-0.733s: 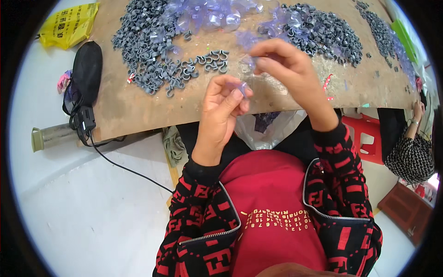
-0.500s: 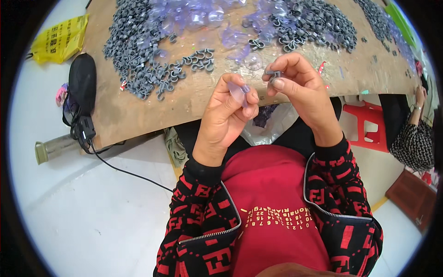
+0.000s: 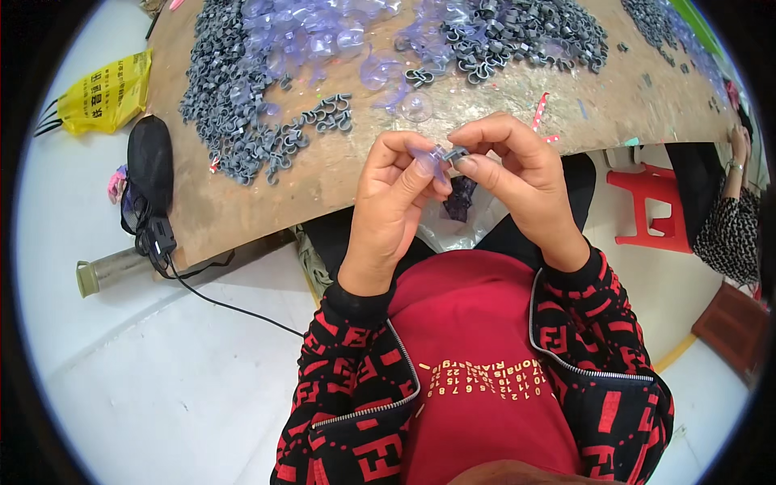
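One yellow plastic bag bearing dark printing, left of the wooden worktop; on that, curved grey hooks and clear violet cups, heaped past counting. By the near edge, the left hand has its fingers clamped on one cup, its stem meeting one hook pinched in the right hand's fingers; further right, one red stool

Clear cup & grey hook part. hid. by hands; grey pile cut off @ top.
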Tool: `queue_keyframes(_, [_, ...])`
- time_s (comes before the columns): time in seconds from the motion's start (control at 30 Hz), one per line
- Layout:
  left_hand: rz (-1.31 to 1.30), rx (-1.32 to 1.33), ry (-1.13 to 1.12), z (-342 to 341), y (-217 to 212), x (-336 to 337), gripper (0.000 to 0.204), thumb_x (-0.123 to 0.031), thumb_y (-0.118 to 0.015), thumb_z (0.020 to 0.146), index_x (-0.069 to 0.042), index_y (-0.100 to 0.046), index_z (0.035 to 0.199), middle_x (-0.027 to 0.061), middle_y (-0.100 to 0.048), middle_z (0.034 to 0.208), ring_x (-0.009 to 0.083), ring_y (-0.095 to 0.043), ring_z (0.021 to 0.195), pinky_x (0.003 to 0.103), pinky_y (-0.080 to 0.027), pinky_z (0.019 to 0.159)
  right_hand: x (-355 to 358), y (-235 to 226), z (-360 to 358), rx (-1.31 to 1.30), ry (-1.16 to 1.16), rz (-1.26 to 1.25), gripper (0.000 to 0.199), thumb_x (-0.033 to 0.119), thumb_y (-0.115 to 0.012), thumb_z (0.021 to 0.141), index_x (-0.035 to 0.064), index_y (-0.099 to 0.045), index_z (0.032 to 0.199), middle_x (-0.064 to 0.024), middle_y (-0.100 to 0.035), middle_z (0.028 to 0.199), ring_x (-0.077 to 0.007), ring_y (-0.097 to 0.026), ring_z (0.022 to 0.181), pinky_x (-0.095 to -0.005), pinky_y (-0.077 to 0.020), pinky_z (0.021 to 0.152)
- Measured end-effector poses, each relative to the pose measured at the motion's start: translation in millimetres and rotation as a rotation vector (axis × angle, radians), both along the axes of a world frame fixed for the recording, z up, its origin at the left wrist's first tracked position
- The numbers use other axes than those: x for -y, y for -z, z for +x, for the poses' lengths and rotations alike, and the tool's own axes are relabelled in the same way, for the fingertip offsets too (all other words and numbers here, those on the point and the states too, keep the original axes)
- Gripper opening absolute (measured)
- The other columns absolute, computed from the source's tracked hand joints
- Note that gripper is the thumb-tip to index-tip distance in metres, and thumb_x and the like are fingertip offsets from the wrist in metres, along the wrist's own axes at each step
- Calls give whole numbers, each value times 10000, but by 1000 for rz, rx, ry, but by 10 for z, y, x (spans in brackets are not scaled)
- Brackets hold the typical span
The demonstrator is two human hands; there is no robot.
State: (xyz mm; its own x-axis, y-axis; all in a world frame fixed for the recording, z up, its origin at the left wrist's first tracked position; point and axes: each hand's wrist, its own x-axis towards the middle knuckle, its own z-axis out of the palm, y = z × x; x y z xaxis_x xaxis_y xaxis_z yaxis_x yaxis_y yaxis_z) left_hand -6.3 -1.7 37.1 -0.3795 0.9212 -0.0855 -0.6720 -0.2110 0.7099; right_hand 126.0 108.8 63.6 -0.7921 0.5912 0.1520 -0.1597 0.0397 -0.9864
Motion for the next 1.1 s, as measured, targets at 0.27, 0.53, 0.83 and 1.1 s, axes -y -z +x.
queue_keyframes(0.27, [-111, -309, -39, -20, -19, 40, 165, -105, -580, 941, -16, -550, 1077, 96, -645, 917, 153, -655, 778, 255, -525, 692, -33, 14, -32, 14, 98, 508, 212, -9, -645, 823, -10, -629, 1035, -65, -619, 956, -153, -578, 880, -273, -455, 787])
queue_keyframes(0.53, [-66, -384, -27, -48, 18, 96, 173, -149, -537, 973, -11, -547, 1075, 105, -646, 896, 130, -623, 712, 239, -500, 643, 30, -13, -47, 10, 58, -154, 231, 26, -622, 878, -7, -589, 1103, -35, -602, 948, -105, -583, 874, -234, -474, 770])
queue_keyframes(0.83, [-16, -129, 27, -29, 35, 81, 170, -187, -533, 977, -34, -545, 1050, 84, -615, 827, 108, -550, 641, 230, -461, 594, 58, -8, -81, -29, -19, -148, 225, 19, -602, 894, 0, -584, 1117, -12, -553, 958, -82, -535, 892, -223, -439, 801])
queue_keyframes(1.1, [-79, -396, -84, 31, -3, 106, 161, -172, -514, 987, -24, -548, 1039, 62, -612, 792, 78, -530, 619, 206, -435, 569, 12, 93, -67, 28, 20, 218, 205, -24, -621, 860, 0, -598, 1063, -65, -579, 1022, -134, -548, 975, -252, -433, 843])
